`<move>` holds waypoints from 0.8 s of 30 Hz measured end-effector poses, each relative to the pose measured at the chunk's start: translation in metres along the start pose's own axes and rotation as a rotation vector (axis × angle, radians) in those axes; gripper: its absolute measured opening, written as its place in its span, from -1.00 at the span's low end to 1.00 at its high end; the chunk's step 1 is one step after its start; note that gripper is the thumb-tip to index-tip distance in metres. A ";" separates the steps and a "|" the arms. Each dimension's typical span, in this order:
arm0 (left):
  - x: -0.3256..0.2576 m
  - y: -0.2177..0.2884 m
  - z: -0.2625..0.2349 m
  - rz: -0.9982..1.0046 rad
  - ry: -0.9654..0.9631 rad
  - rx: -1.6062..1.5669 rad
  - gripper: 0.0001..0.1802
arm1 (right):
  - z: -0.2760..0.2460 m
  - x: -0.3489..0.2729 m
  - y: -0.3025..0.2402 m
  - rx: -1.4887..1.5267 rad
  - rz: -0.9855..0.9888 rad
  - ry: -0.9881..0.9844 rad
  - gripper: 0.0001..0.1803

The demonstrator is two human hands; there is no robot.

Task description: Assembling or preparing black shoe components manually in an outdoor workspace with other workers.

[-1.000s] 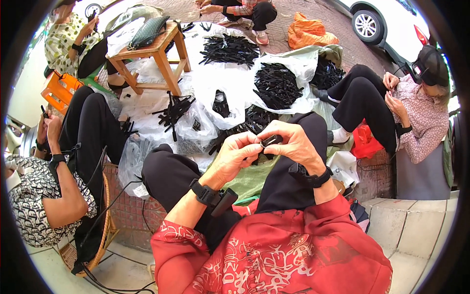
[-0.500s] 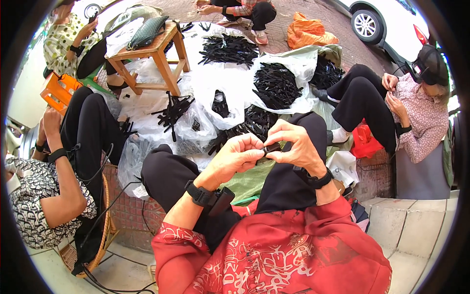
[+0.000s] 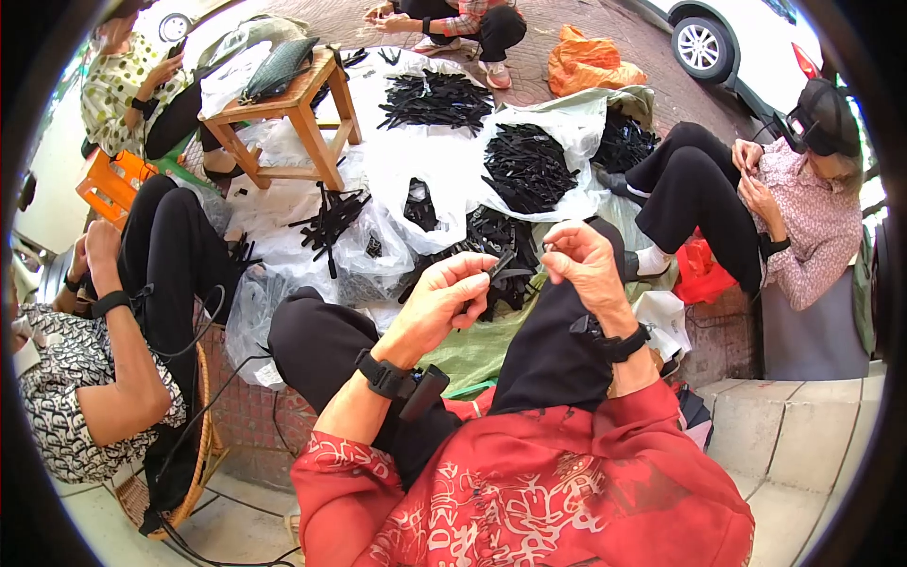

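Over my lap, my left hand (image 3: pixel 448 300) pinches a small flat black strip (image 3: pixel 501 265) between thumb and fingertips; its tip points up and to the right. My right hand (image 3: pixel 584 269) is held a short way apart from it, thumb and fingers pressed together. A tiny dark bit shows at those fingertips, too small to name. Just beyond both hands lies a heap of similar black strips (image 3: pixel 496 231), partly hidden by the left hand. A white plastic bag (image 3: pixel 578 194) full of black strips (image 3: pixel 529 165) lies open farther off.
More black strips (image 3: pixel 436 99) are heaped on the white sheet (image 3: pixel 392 156). A wooden stool (image 3: pixel 302 118) bears a dark bag (image 3: pixel 276 71). Co-workers sit left and right, and another person (image 3: pixel 472 24) crouches at the far side. An orange sack (image 3: pixel 590 64) and a parked car (image 3: pixel 746 57) are behind.
My hands were together at a small dark piece; now they are apart. The left hand keeps the black strip, and the right has drawn away to the right.
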State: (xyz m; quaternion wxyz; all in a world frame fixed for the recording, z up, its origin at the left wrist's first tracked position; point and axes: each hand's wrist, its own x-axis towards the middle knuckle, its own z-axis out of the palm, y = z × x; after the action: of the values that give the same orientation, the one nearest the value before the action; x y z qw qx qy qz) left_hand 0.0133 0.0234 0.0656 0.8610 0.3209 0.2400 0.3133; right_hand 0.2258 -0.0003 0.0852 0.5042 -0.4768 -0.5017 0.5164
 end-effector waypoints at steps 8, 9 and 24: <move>0.010 -0.007 -0.003 0.051 0.043 -0.059 -0.74 | 0.028 -0.008 -0.002 -0.042 -0.016 -0.111 -0.76; 0.010 -0.008 -0.003 0.045 0.089 -0.057 -0.77 | 0.034 -0.008 -0.006 0.040 0.022 -0.090 -0.77; 0.006 -0.006 -0.001 0.068 0.076 0.026 -0.91 | 0.036 0.003 0.006 0.478 0.184 0.057 -0.85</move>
State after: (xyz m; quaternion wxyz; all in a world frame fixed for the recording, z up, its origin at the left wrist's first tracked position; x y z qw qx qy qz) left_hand 0.0193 0.0246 0.0592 0.8358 0.3279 0.2658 0.3511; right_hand 0.1894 0.0018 0.0806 0.5672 -0.4022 -0.3055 0.6505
